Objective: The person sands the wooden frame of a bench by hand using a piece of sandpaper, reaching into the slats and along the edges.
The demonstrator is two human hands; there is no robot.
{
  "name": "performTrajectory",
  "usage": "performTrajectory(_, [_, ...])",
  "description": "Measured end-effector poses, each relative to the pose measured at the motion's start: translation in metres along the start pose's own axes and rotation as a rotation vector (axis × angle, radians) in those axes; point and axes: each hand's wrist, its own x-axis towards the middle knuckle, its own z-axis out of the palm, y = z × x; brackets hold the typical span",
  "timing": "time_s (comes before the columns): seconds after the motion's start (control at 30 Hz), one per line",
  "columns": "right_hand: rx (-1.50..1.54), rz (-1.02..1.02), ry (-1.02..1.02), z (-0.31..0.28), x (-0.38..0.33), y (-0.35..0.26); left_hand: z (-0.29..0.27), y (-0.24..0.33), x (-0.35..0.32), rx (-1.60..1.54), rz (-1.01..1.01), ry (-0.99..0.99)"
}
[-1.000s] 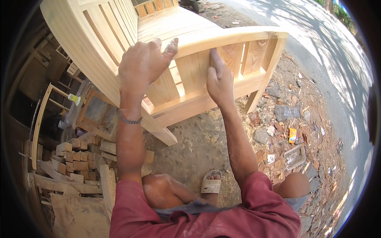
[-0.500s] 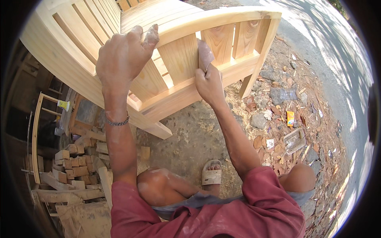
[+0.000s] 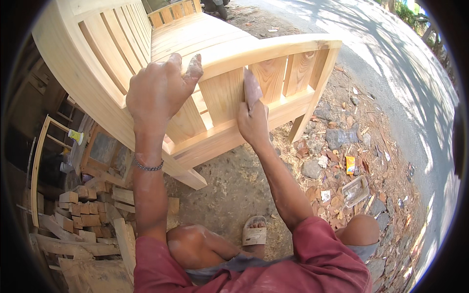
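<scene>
A pale, unpainted wooden bench (image 3: pixel 293 49) stands before me, its slatted side panel facing me. My left hand (image 3: pixel 159 93), dusty with pale powder, is closed over the near left part of the curved armrest, thumb raised; its other fingertips are hidden. In my right hand (image 3: pixel 253 122) I pinch a folded piece of purplish-brown sandpaper (image 3: pixel 252 90). The sandpaper reaches up to the gap beside a wide upright slat (image 3: pixel 223 100), its far edge near the underside of the armrest.
Wood offcuts (image 3: pixel 85 212) lie piled at lower left, near a light wooden frame (image 3: pixel 41 166). To the right, stony ground holds dry leaves, a clear plastic tray (image 3: pixel 355 191) and an orange packet (image 3: pixel 350 165). Beyond runs a paved road (image 3: pixel 391 73). My sandalled foot (image 3: pixel 255 232) is below the bench.
The view has shifted, so the bench sits lower in the picture. My right hand has turned slightly and the sandpaper shows narrower. My left hand keeps its hold on the armrest.
</scene>
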Motion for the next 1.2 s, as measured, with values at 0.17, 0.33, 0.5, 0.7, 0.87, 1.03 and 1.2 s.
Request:
performTrajectory(0.17, [0.094, 0.241, -0.184, -0.018, 0.027, -0.043, 0.0, 0.001, -0.004, 0.025, -0.054, -0.031])
performTrajectory(0.33, [0.001, -0.029, -0.072, -0.005, 0.003, -0.01, 0.001, -0.001, -0.002, 0.042, -0.038, -0.034])
performTrajectory(0.5, [0.149, 0.095, -0.101, -0.012, 0.012, -0.018, 0.003, 0.0, -0.004, -0.008, -0.03, 0.015])
performTrajectory(0.7, [0.225, 0.42, -0.316, -0.024, 0.036, -0.055, 0.0, -0.004, -0.008, 0.052, -0.079, -0.024])
performTrajectory(0.87, [0.046, -0.005, 0.011, 0.0, -0.005, 0.009, 0.004, 0.001, 0.0, 0.038, -0.04, 0.017])
performTrajectory(1.03, [0.037, 0.14, -0.111, -0.01, 0.016, -0.031, 0.003, -0.005, -0.009, 0.041, -0.039, 0.027])
performTrajectory(1.2, [-0.149, 0.051, -0.146, -0.003, -0.001, -0.017, 0.003, -0.004, -0.006, 0.053, -0.045, 0.03])
